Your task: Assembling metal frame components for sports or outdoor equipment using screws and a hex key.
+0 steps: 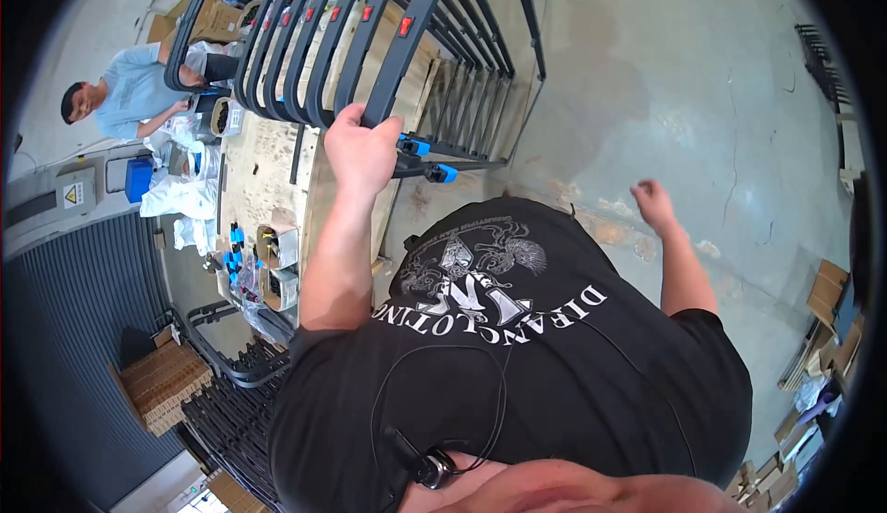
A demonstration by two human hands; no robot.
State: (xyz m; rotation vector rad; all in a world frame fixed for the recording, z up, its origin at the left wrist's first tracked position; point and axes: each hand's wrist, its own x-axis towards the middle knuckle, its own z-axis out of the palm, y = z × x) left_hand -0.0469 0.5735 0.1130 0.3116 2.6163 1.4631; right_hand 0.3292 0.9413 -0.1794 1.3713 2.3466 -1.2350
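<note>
My left hand [363, 151] is closed around the lower bend of the nearest black tubular metal frame [399, 60], at the edge of a wooden table [263, 164]. This frame has a red clip on its bar. Several like it stand in a row behind it, with blue caps [442, 174] on some tube ends. Out to the right, my right hand [654, 204] hangs over the floor, loosely bent with its fingers a little apart. It holds nothing and is away from the frames.
Beyond the table, a person in a light blue shirt [129, 88] is near another black frame. Small boxes [277, 245] and blue parts lie at the table's near-left end. Black frames are stacked at lower left [236, 425]. Cardboard [825, 293] lies along the right side.
</note>
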